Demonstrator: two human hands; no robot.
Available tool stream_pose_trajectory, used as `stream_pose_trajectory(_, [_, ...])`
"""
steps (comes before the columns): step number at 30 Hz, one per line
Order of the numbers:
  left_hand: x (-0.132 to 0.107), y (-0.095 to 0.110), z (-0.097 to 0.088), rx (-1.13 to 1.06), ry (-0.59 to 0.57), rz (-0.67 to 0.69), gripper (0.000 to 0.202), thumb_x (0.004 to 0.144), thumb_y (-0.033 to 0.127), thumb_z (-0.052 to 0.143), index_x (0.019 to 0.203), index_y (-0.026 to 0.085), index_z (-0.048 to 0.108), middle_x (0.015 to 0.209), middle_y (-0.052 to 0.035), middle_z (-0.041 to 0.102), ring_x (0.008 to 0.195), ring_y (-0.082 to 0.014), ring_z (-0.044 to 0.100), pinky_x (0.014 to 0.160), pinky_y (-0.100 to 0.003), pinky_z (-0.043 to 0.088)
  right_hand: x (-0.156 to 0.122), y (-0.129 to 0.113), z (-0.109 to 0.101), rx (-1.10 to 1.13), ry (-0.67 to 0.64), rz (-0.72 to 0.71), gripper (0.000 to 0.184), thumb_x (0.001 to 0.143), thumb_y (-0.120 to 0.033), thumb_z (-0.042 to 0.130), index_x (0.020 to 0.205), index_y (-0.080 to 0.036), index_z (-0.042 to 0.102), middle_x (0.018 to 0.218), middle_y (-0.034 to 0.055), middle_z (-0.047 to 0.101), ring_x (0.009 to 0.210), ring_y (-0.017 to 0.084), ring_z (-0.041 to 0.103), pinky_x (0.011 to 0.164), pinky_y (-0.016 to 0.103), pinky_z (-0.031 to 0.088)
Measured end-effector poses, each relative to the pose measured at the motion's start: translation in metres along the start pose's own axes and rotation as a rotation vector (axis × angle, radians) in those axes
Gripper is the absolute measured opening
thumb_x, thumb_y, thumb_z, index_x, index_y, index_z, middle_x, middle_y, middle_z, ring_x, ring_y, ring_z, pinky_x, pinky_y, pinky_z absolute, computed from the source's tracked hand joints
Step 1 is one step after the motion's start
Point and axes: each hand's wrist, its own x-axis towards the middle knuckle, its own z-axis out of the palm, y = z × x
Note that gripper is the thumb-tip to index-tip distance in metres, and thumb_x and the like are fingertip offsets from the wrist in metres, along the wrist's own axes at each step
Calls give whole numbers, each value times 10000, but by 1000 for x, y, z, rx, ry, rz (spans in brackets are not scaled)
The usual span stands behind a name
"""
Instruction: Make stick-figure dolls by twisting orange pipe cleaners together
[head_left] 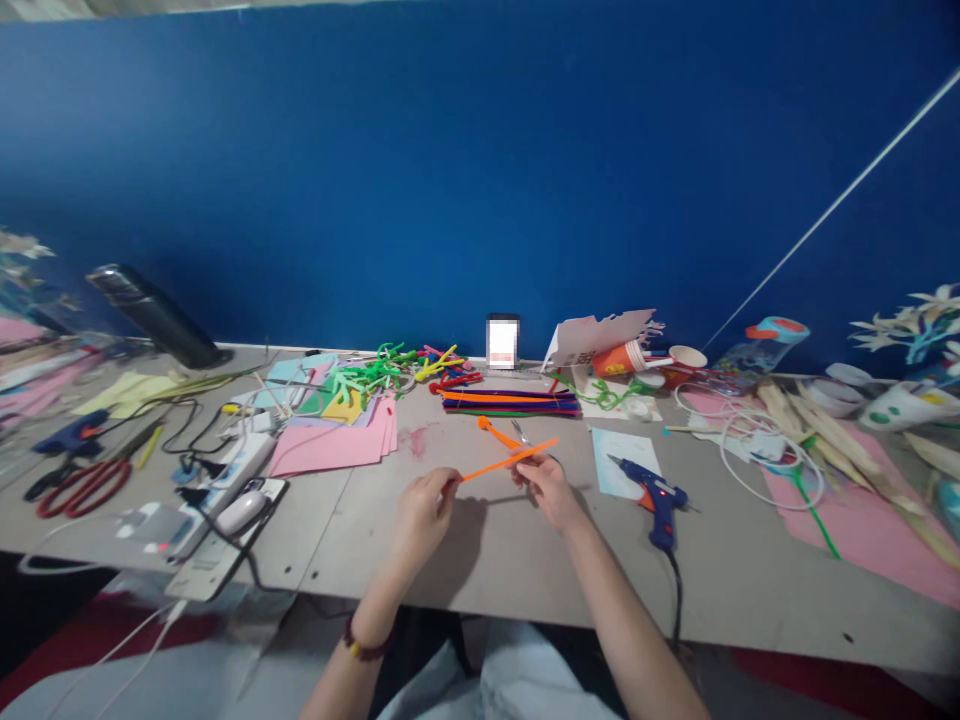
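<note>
An orange pipe cleaner runs slantwise above the table between my hands. My left hand is closed and pinches its lower end. The fingers of my right hand close on it farther along, and its free tip sticks out past them. Just beyond lies another orange piece with a coiled round end, partly crossed by the pipe cleaner. A small silver metal tool lies behind my right hand; its kind is unclear. Farther back is a bundle of purple, orange, red and green pipe cleaners.
A blue glue gun rests on light-blue paper at right, its cord hanging off the front edge. At left are pink paper sheets, a power strip and red-handled scissors. A phone leans against the blue partition.
</note>
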Motion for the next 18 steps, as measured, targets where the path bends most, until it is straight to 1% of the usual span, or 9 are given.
stream_pose_trajectory(2, [4,3,1,13,-52,-25,200,863,216,416,882,207,616,792,-35,688,710,-171,630,678,-285,465,0,0,1,15,-13,29,251,598,-351,746,796,-204,696,684,18,654,582,127,535,531,260,424])
stream_pose_trajectory(3, [6,4,1,9,-97,-31,204,861,219,420,878,209,623,787,-32,688,698,-167,623,667,-278,455,1,1,1,19,-6,35,260,595,-376,754,774,-198,690,660,15,639,576,128,533,526,261,425])
stream_pose_trajectory(6, [15,3,-2,-38,-267,-26,228,869,289,435,871,215,651,776,-27,686,671,-154,603,628,-256,425,5,3,-2,61,82,17,310,596,-457,757,719,-193,651,615,1,595,545,123,519,511,261,423])
stream_pose_trajectory(9, [35,0,-1,-41,-351,-34,288,867,370,441,910,208,675,801,-42,689,684,-157,594,627,-258,407,11,2,-10,88,177,-30,326,643,-505,711,697,-202,601,676,12,607,572,133,541,525,264,433])
stream_pose_trajectory(11, [52,-1,5,-24,-389,-20,319,870,377,427,869,199,692,819,-54,693,703,-164,592,629,-263,391,13,1,-17,16,211,-69,329,697,-526,645,667,-209,563,717,26,618,616,153,565,554,277,448])
stream_pose_trajectory(13, [68,3,17,-36,-393,-67,361,879,396,403,813,185,688,797,-61,690,689,-164,589,604,-261,370,13,1,-21,-176,242,-111,332,753,-535,563,666,-215,549,740,35,629,657,172,580,609,296,466])
stream_pose_trajectory(15, [80,11,32,-44,-402,-135,415,898,407,355,759,172,667,746,-62,678,642,-158,580,563,-262,339,13,2,-23,-483,276,-184,315,811,-507,481,711,-222,569,786,43,649,743,191,595,707,318,470])
stream_pose_trajectory(16, [85,16,40,-21,-388,-183,438,903,425,343,743,164,656,737,-68,673,638,-161,581,558,-264,333,13,3,-23,-653,283,-234,299,837,-474,446,743,-225,583,827,51,661,809,201,598,768,331,459])
stream_pose_trajectory(18, [89,24,53,87,-314,-250,463,900,458,349,708,146,633,729,-91,660,651,-174,585,576,-272,336,13,5,-22,-942,264,-328,261,866,-388,404,797,-227,598,925,68,676,935,217,586,867,357,417])
